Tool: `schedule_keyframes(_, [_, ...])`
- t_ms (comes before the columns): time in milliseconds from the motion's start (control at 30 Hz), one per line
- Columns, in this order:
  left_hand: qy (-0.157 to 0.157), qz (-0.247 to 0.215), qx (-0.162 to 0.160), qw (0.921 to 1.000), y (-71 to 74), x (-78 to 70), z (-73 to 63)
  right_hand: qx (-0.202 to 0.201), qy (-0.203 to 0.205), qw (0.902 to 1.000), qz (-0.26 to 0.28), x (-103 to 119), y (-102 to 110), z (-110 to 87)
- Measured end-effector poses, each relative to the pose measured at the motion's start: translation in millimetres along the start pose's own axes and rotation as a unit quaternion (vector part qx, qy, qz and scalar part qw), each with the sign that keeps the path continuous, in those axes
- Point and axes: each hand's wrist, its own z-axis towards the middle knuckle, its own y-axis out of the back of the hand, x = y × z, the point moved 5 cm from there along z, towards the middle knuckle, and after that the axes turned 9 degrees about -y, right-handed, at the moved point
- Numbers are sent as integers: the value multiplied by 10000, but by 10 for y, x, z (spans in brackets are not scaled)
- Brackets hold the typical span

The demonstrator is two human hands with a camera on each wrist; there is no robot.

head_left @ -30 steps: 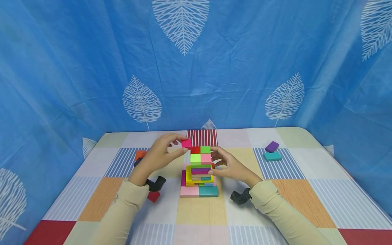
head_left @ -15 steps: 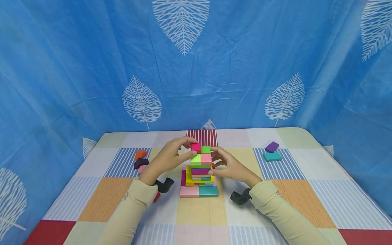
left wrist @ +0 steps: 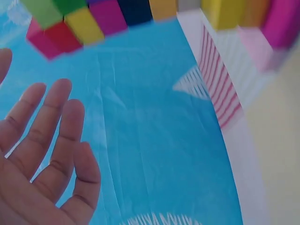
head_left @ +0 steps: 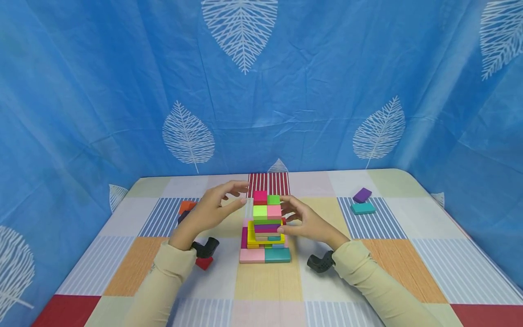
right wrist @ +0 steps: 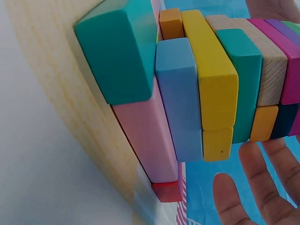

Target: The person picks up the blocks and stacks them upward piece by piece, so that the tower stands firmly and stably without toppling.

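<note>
A tower of coloured wooden blocks [head_left: 267, 228] stands in the middle of the table in the head view. On its top left sits a bright pink-red block [head_left: 260, 197], beside a green block [head_left: 273, 200]. My left hand [head_left: 212, 206] hovers just left of the top, fingers extended and holding nothing; the left wrist view shows its fingers [left wrist: 56, 136] apart from the blocks. Around the tower's right side is my right hand [head_left: 306, 221], thumb at the front and fingers behind. Whether it touches the blocks I cannot tell. In the right wrist view its fingers [right wrist: 262, 183] look relaxed.
To the right on the table lie a purple block [head_left: 362, 195] and a teal block [head_left: 362, 208]. By my left forearm are an orange block [head_left: 187, 206], a partly hidden black block [head_left: 184, 216] and a red block [head_left: 204, 263]. A blue curtain [head_left: 261, 113] hangs behind.
My left hand moved right with the pink-red block and placed it on the tower's top left, then let go and drew back left. My right hand stayed beside the tower.
</note>
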Motion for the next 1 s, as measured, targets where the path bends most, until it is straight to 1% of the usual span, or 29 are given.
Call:
schedule_keyframes(100, [50, 40, -75, 10000, 127, 117, -134, 0, -10, 10000, -20, 4, 3, 5])
schedule_keyframes(233, [261, 81, -81, 9996, 279, 301, -332, 11, -15, 10000, -22, 5, 0, 11])
schedule_keyframes(367, [638, 109, 75, 9979, 387, 479, -501, -11, -4, 10000, -60, -6, 0, 14])
schedule_keyframes(433, [785, 245, 182, 9964, 431, 554, -569, -19, -3, 10000, -68, -4, 0, 10])
schedule_keyframes(500, [889, 492, 304, 9944, 470, 616, -626, -15, -5, 10000, -31, 4, 0, 5])
schedule_keyframes(600, [918, 970, 481, 9899, 503, 695, -691, -5, 11, 10000, 9, 13, -3, -1])
schedule_keyframes(667, [1065, 1284, 611, 9841, 501, 743, -723, 4, 7, 10000, 37, 13, -4, -4])
schedule_keyframes(767, [1347, 1628, 750, 9745, 472, 794, -757, 15, -25, 10000, 36, 13, -9, -10])
schedule_keyframes(833, [1511, 1800, 797, 9687, 450, 806, -766, 19, -46, 10000, 34, 13, -8, -13])
schedule_keyframes(867, [1552, 1847, 797, 9672, 440, 807, -768, 21, -49, 10000, 33, 15, -8, -14])
schedule_keyframes(1000, [1401, 2037, 822, 9655, 409, 788, -753, 14, -47, 10000, 29, 23, -3, -16])
